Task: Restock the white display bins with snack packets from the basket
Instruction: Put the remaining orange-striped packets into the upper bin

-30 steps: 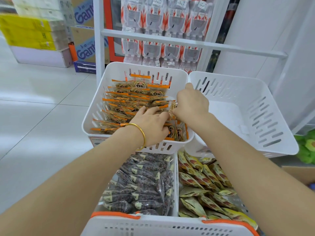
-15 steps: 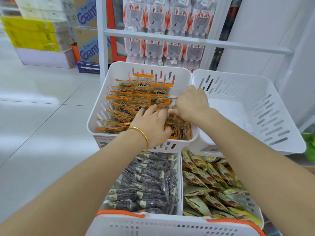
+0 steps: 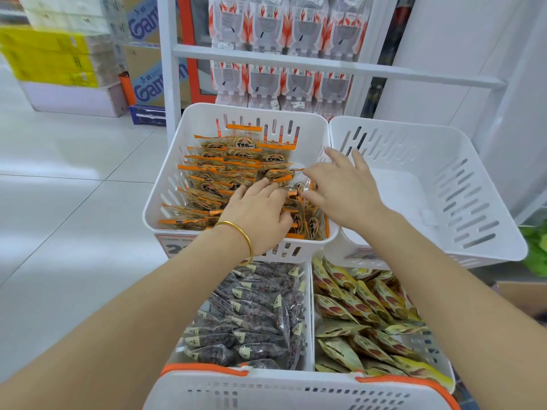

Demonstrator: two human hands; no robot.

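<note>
The orange-edged clear snack packets point(image 3: 225, 173) lie in overlapping rows in the white slotted plastic bin point(image 3: 165, 173) at mid-frame, their long edges running left to right. The left hand point(image 3: 260, 213), fingers flat, presses on the rows near the bin's front. The right hand point(image 3: 346, 189) hovers with straight, splayed fingers over the bin's right side. Between them, a few upright packets point(image 3: 310, 223) stand in the front right corner, nearer the right hand. The white orange-rimmed basket point(image 3: 296, 392) sits at the bottom of the frame, under both forearms.
</note>
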